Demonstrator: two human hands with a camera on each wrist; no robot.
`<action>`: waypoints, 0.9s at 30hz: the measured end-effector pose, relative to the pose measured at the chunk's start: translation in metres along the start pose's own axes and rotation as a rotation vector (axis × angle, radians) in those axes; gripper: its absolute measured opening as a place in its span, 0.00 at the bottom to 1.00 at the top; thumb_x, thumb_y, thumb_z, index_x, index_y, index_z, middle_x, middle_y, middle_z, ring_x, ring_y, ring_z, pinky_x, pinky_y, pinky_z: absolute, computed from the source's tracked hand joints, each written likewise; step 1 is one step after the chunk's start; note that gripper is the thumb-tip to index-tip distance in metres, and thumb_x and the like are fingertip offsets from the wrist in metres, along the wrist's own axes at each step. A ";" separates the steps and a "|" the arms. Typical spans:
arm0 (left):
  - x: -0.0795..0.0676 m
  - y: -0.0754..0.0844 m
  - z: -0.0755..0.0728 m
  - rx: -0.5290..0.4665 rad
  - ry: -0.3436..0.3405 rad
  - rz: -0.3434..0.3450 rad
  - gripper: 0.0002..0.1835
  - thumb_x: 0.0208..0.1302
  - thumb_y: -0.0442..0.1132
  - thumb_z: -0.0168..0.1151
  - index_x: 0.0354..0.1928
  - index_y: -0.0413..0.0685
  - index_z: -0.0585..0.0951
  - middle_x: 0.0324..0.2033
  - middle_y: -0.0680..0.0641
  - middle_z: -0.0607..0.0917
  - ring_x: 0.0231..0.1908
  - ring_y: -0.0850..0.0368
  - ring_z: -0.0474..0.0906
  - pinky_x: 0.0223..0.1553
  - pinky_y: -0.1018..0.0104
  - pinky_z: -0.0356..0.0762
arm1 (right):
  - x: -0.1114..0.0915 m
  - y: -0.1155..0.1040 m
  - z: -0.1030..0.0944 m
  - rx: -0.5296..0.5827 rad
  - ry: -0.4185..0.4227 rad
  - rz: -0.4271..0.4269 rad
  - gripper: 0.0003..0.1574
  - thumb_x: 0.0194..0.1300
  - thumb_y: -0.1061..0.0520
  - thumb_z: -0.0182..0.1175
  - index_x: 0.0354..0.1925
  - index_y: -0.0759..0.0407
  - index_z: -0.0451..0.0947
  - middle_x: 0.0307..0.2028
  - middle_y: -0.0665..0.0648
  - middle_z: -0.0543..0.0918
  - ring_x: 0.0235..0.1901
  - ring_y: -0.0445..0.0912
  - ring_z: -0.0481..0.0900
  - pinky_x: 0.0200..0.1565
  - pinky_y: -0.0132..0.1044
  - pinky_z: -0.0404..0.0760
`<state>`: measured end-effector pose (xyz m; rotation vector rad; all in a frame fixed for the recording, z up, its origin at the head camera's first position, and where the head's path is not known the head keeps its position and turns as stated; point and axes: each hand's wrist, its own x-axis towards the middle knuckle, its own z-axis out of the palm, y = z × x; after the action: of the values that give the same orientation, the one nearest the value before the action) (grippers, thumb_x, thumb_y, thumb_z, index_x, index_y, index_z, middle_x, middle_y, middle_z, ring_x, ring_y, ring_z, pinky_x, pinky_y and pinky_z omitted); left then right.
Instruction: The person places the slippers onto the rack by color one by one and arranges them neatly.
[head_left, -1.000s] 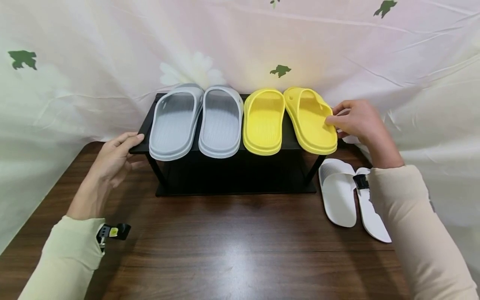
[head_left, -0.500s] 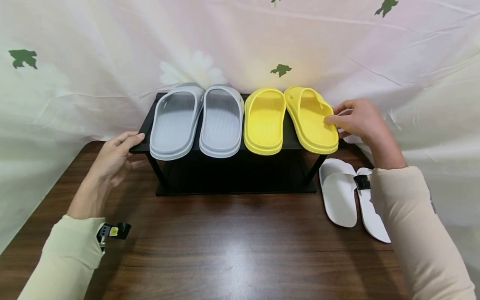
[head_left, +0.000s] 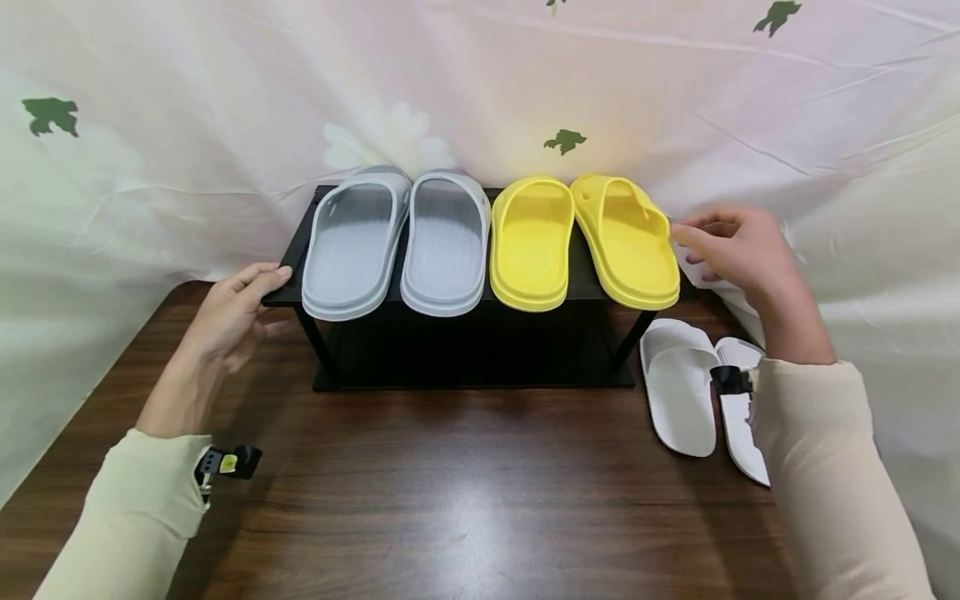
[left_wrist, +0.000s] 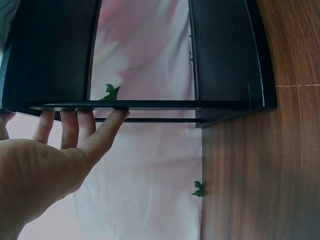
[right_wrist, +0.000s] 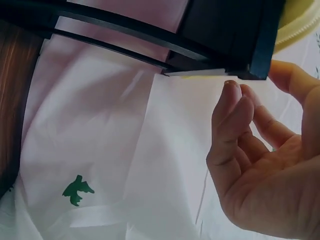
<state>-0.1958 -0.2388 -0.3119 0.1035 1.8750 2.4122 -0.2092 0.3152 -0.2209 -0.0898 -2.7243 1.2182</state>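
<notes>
A black two-tier shoe rack [head_left: 585, 267] bears two grey clogs [head_left: 351, 250] on the left of its top shelf and a yellow clog [head_left: 531, 250] with its mate, another yellow clog [head_left: 637, 250], on the right. My left hand [head_left: 225, 317] grips the rack's left end, thumb on top; in the left wrist view its fingertips touch the black side bar [left_wrist: 160, 105]. Beside the outer yellow clog, my right hand [head_left: 746, 254] hovers with loosely bent fingers and holds nothing. The right wrist view has that hand [right_wrist: 270, 165] just off the shelf corner [right_wrist: 255, 65].
Two white slippers, a nearer one [head_left: 678, 400] and one partly behind the right sleeve [head_left: 742, 425], lie on the brown wooden tabletop [head_left: 450, 483] right of the rack. A pale patterned cloth [head_left: 480, 92] hangs close behind. The lower shelf [head_left: 465, 358] is in shadow.
My right hand has let go of the outer yellow clog and drawn back slightly to the right. The left hand stays on the rack, and the clogs keep their places.
</notes>
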 end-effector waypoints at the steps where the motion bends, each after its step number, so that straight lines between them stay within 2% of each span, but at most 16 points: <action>1: 0.000 0.000 0.000 0.003 -0.001 0.000 0.08 0.72 0.42 0.65 0.46 0.47 0.84 0.44 0.51 0.82 0.40 0.62 0.83 0.42 0.60 0.85 | -0.002 0.002 -0.001 0.011 0.009 0.003 0.26 0.67 0.39 0.66 0.49 0.58 0.80 0.33 0.36 0.81 0.31 0.38 0.82 0.29 0.33 0.84; 5: 0.000 0.000 0.001 0.000 -0.002 -0.002 0.07 0.72 0.42 0.65 0.46 0.47 0.84 0.44 0.51 0.82 0.40 0.61 0.83 0.42 0.59 0.85 | -0.010 0.010 -0.007 0.059 0.039 0.016 0.20 0.67 0.41 0.67 0.47 0.52 0.80 0.32 0.34 0.81 0.31 0.35 0.81 0.29 0.30 0.83; 11: 0.000 0.003 0.001 -0.007 0.001 0.000 0.08 0.72 0.42 0.66 0.46 0.47 0.84 0.44 0.51 0.82 0.40 0.62 0.83 0.42 0.60 0.85 | -0.026 0.028 -0.017 0.166 0.071 0.033 0.03 0.68 0.44 0.67 0.40 0.36 0.82 0.32 0.34 0.82 0.32 0.33 0.81 0.29 0.27 0.81; 16: 0.001 0.003 0.002 -0.015 -0.003 0.008 0.07 0.71 0.41 0.66 0.46 0.47 0.84 0.43 0.51 0.82 0.40 0.61 0.83 0.42 0.59 0.85 | -0.035 0.044 -0.026 0.218 0.088 0.052 0.03 0.69 0.46 0.67 0.38 0.34 0.82 0.32 0.33 0.83 0.31 0.31 0.82 0.29 0.26 0.82; 27: 0.004 0.004 0.007 0.013 -0.009 -0.003 0.08 0.71 0.42 0.66 0.46 0.47 0.83 0.45 0.50 0.81 0.41 0.61 0.82 0.43 0.59 0.85 | -0.055 0.083 -0.044 0.308 0.050 0.118 0.08 0.71 0.52 0.65 0.40 0.34 0.83 0.34 0.33 0.83 0.34 0.30 0.82 0.31 0.25 0.82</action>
<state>-0.1996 -0.2324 -0.3058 0.1123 1.8864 2.3939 -0.1484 0.3963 -0.2604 -0.2425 -2.4850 1.6277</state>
